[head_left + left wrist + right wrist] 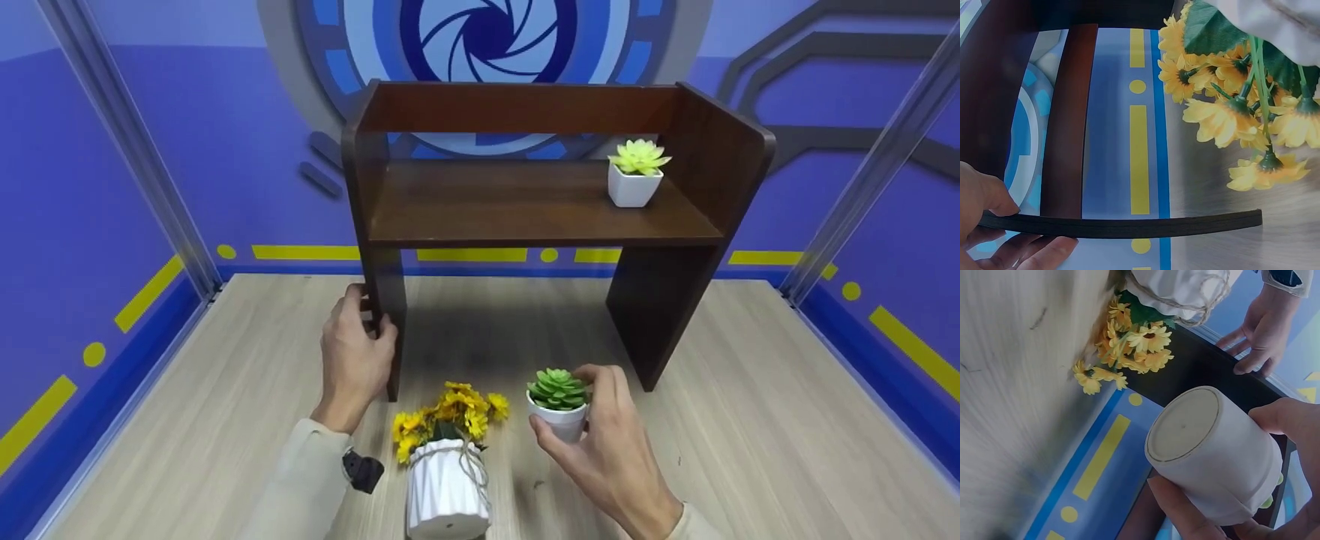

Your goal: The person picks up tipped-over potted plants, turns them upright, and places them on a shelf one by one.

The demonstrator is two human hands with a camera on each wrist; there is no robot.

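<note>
My left hand (354, 352) grips the left side panel of a dark brown wooden shelf (540, 206), thumb on the inner face and fingers outside. In the left wrist view, that panel (1129, 225) runs edge-on between thumb and fingers. My right hand (611, 442) holds a green succulent (557, 390) in a round white pot, raised in front of the shelf. The right wrist view shows the pot's flat underside (1182, 424), with thumb and fingers around its sides. Between the hands, a white ribbed vase (448, 487) tied with twine holds yellow flowers (454, 412).
On the shelf board's right end stands a pale green succulent in a square white pot (634, 187). Beneath everything is a light wood-grain table (247, 375). Blue-purple printed walls (225, 135) with metal corner posts enclose the back and sides.
</note>
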